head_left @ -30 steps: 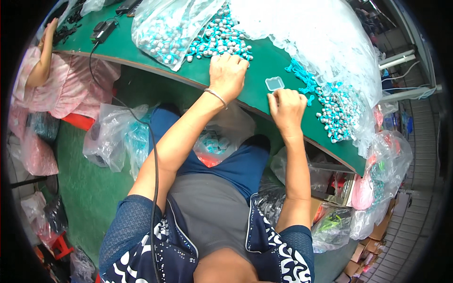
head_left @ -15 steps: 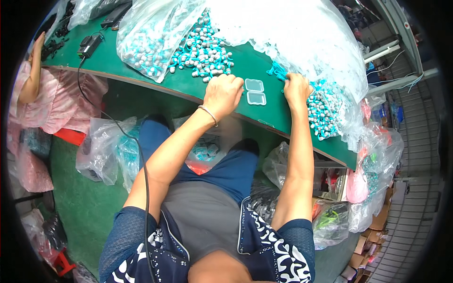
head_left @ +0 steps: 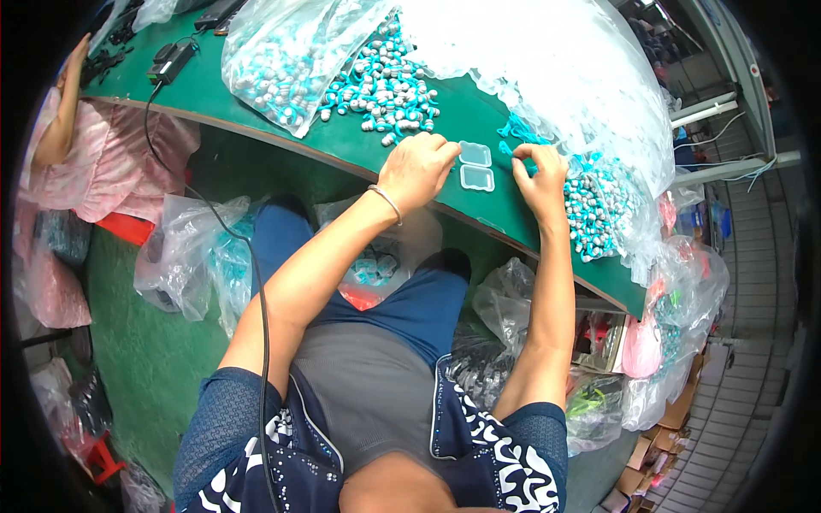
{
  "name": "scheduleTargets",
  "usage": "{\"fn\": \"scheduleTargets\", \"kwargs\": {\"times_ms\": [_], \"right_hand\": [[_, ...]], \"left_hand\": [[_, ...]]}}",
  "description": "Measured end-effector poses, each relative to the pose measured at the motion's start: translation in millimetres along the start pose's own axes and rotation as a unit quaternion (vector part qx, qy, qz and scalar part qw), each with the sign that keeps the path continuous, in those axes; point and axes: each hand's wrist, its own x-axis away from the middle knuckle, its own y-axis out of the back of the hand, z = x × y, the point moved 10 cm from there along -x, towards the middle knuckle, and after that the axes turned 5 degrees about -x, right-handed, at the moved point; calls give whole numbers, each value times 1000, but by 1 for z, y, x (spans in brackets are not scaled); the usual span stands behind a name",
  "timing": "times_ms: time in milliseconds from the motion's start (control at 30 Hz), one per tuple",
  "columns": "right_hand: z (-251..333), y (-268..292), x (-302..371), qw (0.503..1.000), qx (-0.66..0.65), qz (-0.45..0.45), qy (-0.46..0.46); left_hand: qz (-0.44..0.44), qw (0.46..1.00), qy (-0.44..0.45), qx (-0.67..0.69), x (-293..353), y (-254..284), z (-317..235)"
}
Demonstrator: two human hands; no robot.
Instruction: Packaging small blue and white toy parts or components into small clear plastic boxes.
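Observation:
On the green table lies a small clear plastic case, its lid folded back, between my two hands. My left hand is closed just left of the case, over the table's near edge; a speck of teal shows by its fingertips, but what it holds is hidden. To the right of the case my right hand has thumb and forefinger curled together at a teal cord. A bundle of teal cords lies just beyond it. Beside that hand is a pile of small grey-and-teal pieces.
Another pile of grey-and-teal pieces spills by a clear bag. A large heap of clear plastic covers the far right table. A black device trails a cable past my left arm. Another person's arm is at far left.
My right hand has turned, thumb and forefinger now showing a curled pinch near the teal cords. My left hand stays closed beside the case. The whole view has shifted slightly.

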Motion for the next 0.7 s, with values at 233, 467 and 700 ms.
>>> {"fn": "scheduleTargets", "kwargs": {"times_ms": [233, 467, 700], "right_hand": [[50, -18, 1, 992, -39, 81, 85], [47, -25, 3, 990, -123, 61, 36], [58, -26, 13, 997, -48, -32, 57]], "left_hand": [[-10, 1000, -18, 1, 1, 0, -1], [62, 998, -17, -17, 0, -2, -10], [87, 996, -19, -23, -1, -8, -11]]}}
